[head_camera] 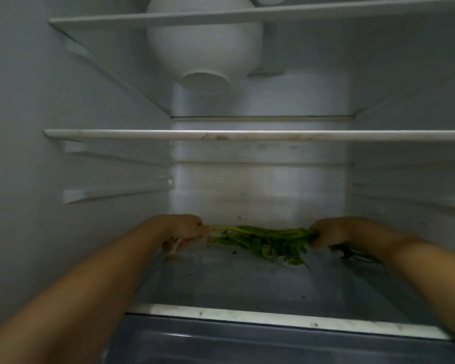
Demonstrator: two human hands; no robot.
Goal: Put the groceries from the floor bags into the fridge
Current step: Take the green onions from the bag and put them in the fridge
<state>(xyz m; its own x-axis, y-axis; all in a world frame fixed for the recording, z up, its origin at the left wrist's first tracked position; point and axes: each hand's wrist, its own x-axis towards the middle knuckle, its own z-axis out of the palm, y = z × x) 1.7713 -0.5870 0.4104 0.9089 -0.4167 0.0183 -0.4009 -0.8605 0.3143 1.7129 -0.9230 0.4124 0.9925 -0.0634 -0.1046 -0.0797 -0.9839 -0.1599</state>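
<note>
A bunch of leafy greens [268, 239] lies across the back of the fridge's lowest glass shelf [221, 282]. My left hand [183, 228] is closed on the pale stem end at the bunch's left. My right hand [331, 231] grips the right end, where dark roots or leaves trail out under the wrist. Both arms reach deep into the fridge. The bunch rests on or just above the glass; I cannot tell which.
A glass shelf [247, 134] runs above the hands, and another shelf [221, 14] higher up carries a white bowl [204, 46]. The lower shelf's white front rim [273, 317] sits over a grey drawer [247, 345]. White fridge walls close in on both sides.
</note>
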